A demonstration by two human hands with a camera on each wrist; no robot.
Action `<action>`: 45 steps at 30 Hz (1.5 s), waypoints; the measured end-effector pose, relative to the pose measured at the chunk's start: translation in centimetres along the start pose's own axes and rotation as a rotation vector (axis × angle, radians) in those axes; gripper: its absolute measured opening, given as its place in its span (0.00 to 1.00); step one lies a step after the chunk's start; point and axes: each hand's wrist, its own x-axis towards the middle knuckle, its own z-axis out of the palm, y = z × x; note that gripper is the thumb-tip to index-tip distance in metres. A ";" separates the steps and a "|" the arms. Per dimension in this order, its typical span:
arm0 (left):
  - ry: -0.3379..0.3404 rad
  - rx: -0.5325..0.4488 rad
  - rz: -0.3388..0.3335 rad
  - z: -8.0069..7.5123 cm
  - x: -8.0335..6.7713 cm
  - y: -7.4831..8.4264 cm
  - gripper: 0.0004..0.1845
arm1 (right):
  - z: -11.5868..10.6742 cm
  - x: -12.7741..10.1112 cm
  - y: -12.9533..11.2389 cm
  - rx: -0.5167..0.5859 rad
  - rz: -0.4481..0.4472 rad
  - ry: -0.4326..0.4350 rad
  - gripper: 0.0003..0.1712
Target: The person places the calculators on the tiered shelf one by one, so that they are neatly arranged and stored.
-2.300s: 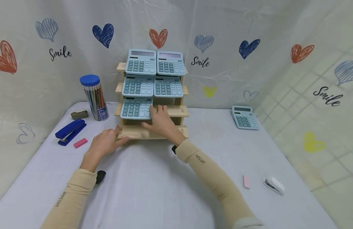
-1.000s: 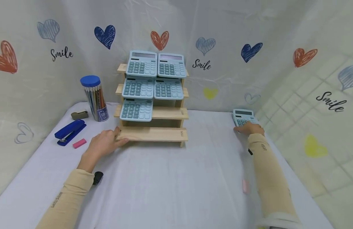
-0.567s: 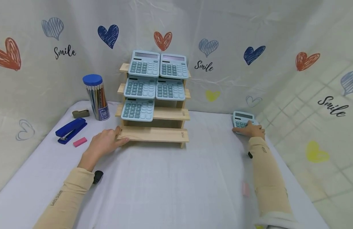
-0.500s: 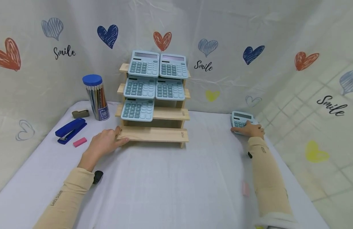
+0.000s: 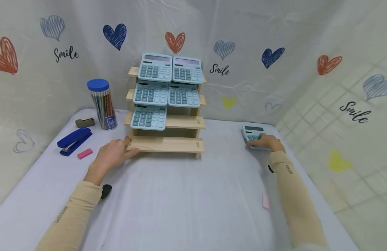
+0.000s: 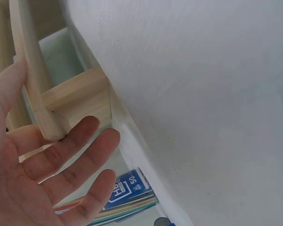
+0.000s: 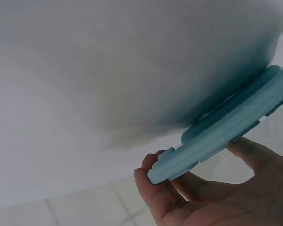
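Right hand (image 5: 265, 142) grips the loose blue calculator (image 5: 251, 134) at the far right of the table (image 5: 187, 195) — fingers (image 7: 156, 193) curled under its edge, thumb on the other side, one end tipped up. Left hand (image 5: 111, 155) rests open against the wooden rack (image 5: 180, 122) — fingers (image 6: 70, 155) straight, touching its lowest shelf's left end.

Matt wood, smooth plastic, soft cloth

The rack (image 5: 168, 143) is pale, unvarnished wood with visible grain; the calculator (image 5: 253, 134) has a smooth, matt light-blue plastic shell; the table cover (image 5: 187, 195) looks like matt white cloth; the stapler (image 5: 73, 141) is glossy blue plastic.
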 end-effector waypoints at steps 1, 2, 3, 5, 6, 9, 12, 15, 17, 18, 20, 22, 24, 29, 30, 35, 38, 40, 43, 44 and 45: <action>0.003 0.003 0.003 0.0 0.0 0.0 0.44 | 0.1 -0.3 -0.2 -0.010 -0.018 -0.003 0.69; 0.003 0.004 0.003 -0.1 0.1 0.0 0.44 | 0.3 -0.6 -0.5 -0.017 -0.034 -0.003 0.69; 0.003 0.004 0.003 -0.1 0.1 0.0 0.44 | 0.5 -0.8 -0.7 -0.021 -0.053 0.002 0.69; 0.001 0.006 0.002 -0.2 0.2 0.0 0.44 | 0.9 -1.4 -1.2 -0.028 -0.101 0.023 0.68; 0.002 0.007 0.002 -0.2 0.2 0.0 0.44 | 1.1 -1.8 -1.6 -0.028 -0.125 0.036 0.68; 0.001 0.012 0.000 -0.2 0.2 0.0 0.44 | 1.8 -3.2 -2.8 -0.023 -0.192 0.087 0.66; -0.006 0.011 -0.001 -0.1 0.2 -0.1 0.45 | 2.3 -5.0 -4.3 -0.024 -0.246 0.133 0.64; -0.016 0.009 -0.006 -0.1 0.2 -0.1 0.45 | 2.6 -7.1 -6.0 -0.015 -0.284 0.165 0.62; -0.021 0.006 -0.008 0.0 0.2 -0.1 0.45 | 2.7 -8.5 -7.1 -0.008 -0.312 0.188 0.61; -0.021 0.006 -0.007 0.0 0.2 -0.1 0.45 | 2.7 -9.2 -7.7 -0.006 -0.327 0.199 0.61; -0.017 0.008 -0.003 0.0 0.2 0.0 0.45 | 2.7 -10.5 -9.0 -0.010 -0.359 0.227 0.60; -0.013 0.008 0.004 0.0 0.1 0.0 0.45 | 2.7 -11.7 -10.4 -0.017 -0.393 0.251 0.59; -0.011 0.016 0.006 0.0 0.1 0.0 0.45 | 2.8 -12.6 -11.9 -0.031 -0.423 0.268 0.59; -0.012 0.020 0.004 -0.1 0.0 0.0 0.44 | 3.4 -13.6 -16.0 -0.068 -0.496 0.288 0.59; -0.014 0.017 0.005 0.0 0.0 0.1 0.44 | 3.6 -13.6 -16.7 -0.081 -0.503 0.297 0.59; -0.019 0.002 0.012 0.1 0.0 0.0 0.44 | 4.1 -13.2 -19.4 -0.143 -0.523 0.330 0.59; -0.017 0.000 0.009 0.1 -0.1 0.0 0.44 | 4.4 -12.9 -20.7 -0.156 -0.543 0.327 0.58; -0.010 0.002 0.010 0.0 -0.2 0.0 0.45 | 4.4 -12.8 -21.8 -0.167 -0.552 0.335 0.57; 0.006 0.007 0.012 0.0 -0.3 -0.1 0.44 | 4.5 -12.2 -23.5 -0.180 -0.553 0.363 0.55; 0.009 0.008 0.012 -0.1 -0.3 -0.1 0.43 | 4.5 -12.0 -24.1 -0.183 -0.546 0.375 0.55; 0.013 0.010 0.013 -0.1 -0.3 -0.1 0.43 | 4.6 -11.8 -24.7 -0.180 -0.537 0.387 0.55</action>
